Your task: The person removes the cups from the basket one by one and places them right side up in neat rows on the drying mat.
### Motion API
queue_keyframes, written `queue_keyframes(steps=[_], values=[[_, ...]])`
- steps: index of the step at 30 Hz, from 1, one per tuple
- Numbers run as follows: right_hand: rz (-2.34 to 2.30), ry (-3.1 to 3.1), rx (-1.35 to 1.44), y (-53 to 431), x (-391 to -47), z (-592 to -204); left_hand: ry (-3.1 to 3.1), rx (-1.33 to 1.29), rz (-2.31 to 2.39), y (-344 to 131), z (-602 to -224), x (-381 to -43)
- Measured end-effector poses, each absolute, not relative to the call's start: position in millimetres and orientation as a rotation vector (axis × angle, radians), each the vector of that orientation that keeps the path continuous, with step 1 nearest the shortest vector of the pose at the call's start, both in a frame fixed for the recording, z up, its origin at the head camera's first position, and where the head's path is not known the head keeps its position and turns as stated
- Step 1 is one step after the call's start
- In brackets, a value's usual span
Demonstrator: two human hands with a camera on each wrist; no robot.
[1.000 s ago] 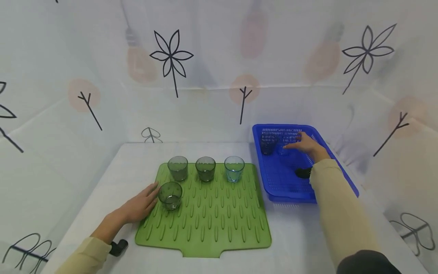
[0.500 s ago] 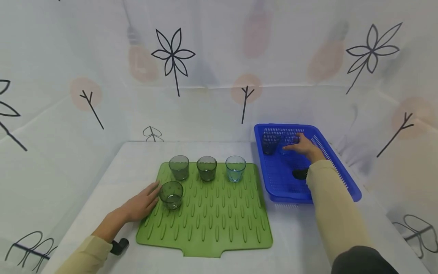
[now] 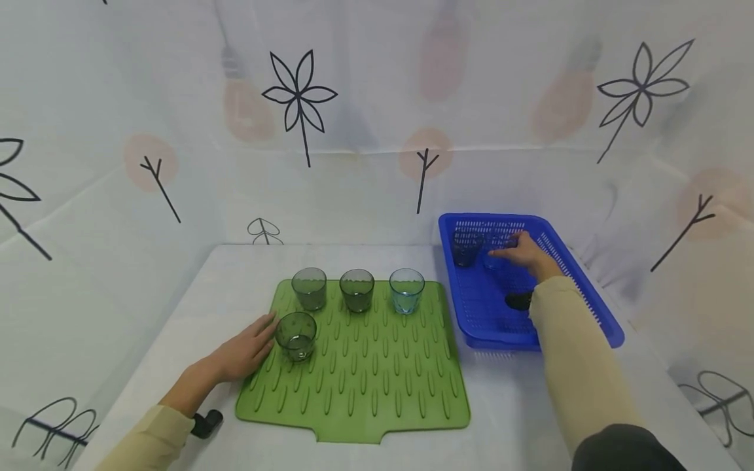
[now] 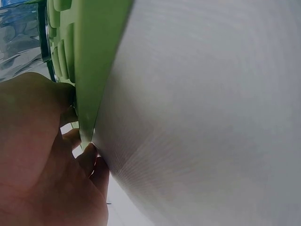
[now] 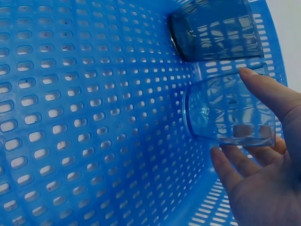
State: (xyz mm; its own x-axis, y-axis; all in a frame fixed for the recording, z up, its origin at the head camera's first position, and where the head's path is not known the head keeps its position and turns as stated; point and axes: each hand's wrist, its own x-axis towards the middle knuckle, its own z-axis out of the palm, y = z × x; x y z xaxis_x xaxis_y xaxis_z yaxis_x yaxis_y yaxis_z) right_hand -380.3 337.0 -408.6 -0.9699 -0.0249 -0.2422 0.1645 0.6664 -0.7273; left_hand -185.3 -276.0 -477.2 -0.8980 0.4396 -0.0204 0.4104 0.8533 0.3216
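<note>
In the blue basket [image 3: 495, 324] at the back right, my right hand [image 3: 525, 254] holds a clear drinking glass [image 5: 225, 110], thumb at one side near the rim and fingers along the other. A darker glass [image 5: 211, 33] stands beside it against the basket wall. My left hand [image 3: 243, 350] rests with extended fingers at the left edge of a green ridged mat [image 3: 365, 399]. Close to those fingertips is a grey-green glass [image 3: 296, 337]. Behind it, along the far edge, stand two dark glasses [image 3: 309, 289] and a pale blue glass [image 3: 406, 291], all upright.
A white cloth [image 3: 194, 291] covers the table, and printed white fabric [image 3: 353, 196] rises behind and at both sides. The mat's right edge lies close to the basket, whose raised rim surrounds the right hand.
Around the clear glass, the right hand's fingers have closed in slightly. The left hand and the glasses on the mat keep their places; the head view has shifted a little.
</note>
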Motion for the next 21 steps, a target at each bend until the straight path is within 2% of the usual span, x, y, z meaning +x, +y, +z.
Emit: queue_keyframes(steps=[12, 21], values=[[-1.234, 2.666, 0.084, 340, -369, -392, 2.937, 0.663, 0.458, -276, -477, -186], [-1.148, 2.685, -0.051, 343, -355, -373, 2.94, 0.676, 0.502, -274, -476, -184]])
